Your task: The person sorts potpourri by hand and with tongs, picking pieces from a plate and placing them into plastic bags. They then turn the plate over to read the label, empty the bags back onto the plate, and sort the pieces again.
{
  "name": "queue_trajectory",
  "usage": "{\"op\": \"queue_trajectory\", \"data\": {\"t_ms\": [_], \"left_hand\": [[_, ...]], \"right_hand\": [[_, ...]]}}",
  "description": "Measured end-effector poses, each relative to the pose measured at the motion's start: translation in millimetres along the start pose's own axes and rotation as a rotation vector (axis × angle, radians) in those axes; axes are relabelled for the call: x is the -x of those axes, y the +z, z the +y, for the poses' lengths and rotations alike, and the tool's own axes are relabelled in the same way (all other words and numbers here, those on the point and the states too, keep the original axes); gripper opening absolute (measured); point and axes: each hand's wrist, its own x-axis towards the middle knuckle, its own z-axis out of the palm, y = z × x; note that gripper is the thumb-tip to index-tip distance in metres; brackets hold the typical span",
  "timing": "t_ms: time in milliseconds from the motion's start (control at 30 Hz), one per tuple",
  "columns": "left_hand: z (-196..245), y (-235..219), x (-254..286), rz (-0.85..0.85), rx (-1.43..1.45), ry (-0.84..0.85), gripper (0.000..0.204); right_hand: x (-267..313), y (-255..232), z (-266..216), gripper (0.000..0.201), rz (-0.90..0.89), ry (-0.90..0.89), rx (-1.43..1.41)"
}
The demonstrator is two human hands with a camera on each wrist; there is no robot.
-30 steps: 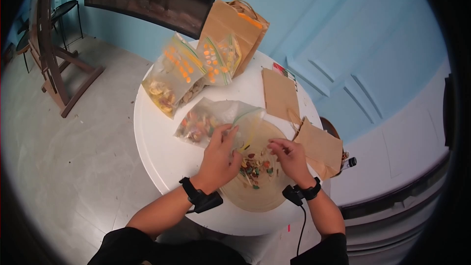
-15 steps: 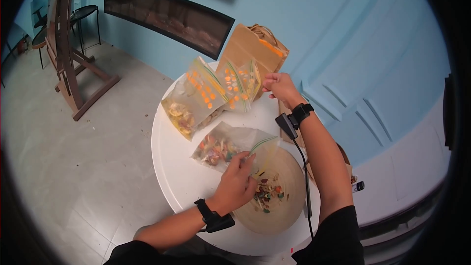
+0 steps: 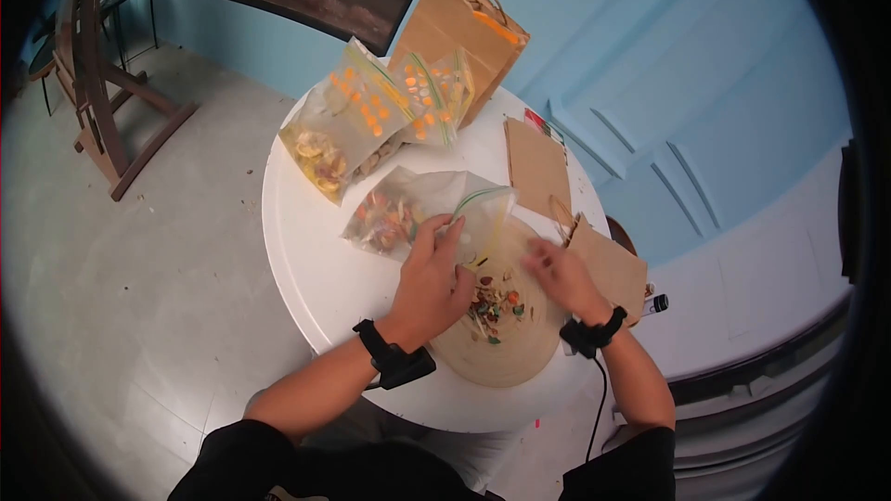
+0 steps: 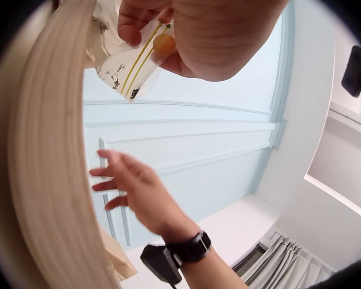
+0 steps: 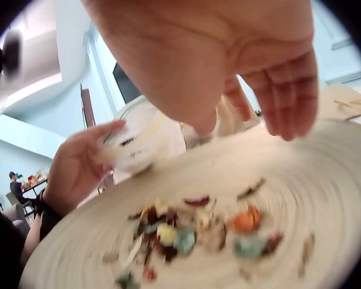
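Note:
My left hand [image 3: 429, 283] grips the mouth of a clear zip bag [image 3: 445, 187] that lies on its side with colourful dried pieces inside. In the left wrist view, its thumb and fingers pinch the plastic [image 4: 123, 69] beside the yellow seal lines. The bag's mouth overlaps a round, pale wooden plate [image 3: 506, 366]. On that plate lies a loose pile of dried petals and bits [image 5: 174, 232], red, green, orange and brown. Slightly blurred, my right hand [image 3: 564, 276] hovers above the plate's right side. Its fingers [image 4: 117, 183] are spread and hold nothing.
Several zip bags [image 3: 339, 121] with orange spots stand at the back of the round white table [image 3: 306, 292], before a brown paper bag [image 3: 459, 42]. To the right are a flat brown paper piece [image 3: 536, 162] and a smaller paper bag [image 3: 608, 264]. A cable [image 3: 601, 408] hangs from the right wrist.
My right hand moved from over the plate to beside the standing zip bags at the back, then returned over the plate's right side. The left hand has kept hold of the lying bag.

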Motion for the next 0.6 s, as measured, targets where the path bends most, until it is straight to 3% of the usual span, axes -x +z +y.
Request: {"op": "queue_trajectory", "data": {"t_ms": [133, 233, 333, 533, 600], "left_hand": [[1, 1, 0, -0.004, -0.035, 0.038, 0.060], [-3, 3, 1, 0.004, -0.054, 0.044, 0.060], [-1, 3, 0, 0.000, -0.028, 0.024, 0.060], [-5, 2, -1, 0.010, -0.072, 0.077, 0.059], [0, -1, -2, -0.011, -0.048, 0.036, 0.058]], "right_hand": [[55, 27, 1, 0.085, -0.241, -0.097, 0.282], [54, 43, -15, 0.090, -0.181, -0.223, 0.064], [39, 61, -33, 0.087, -0.070, -0.333, 0.077], [8, 55, -52, 0.038, -0.404, -0.231, -0.253], [9, 52, -49, 0.024, -0.413, -0.236, -0.274]]}}
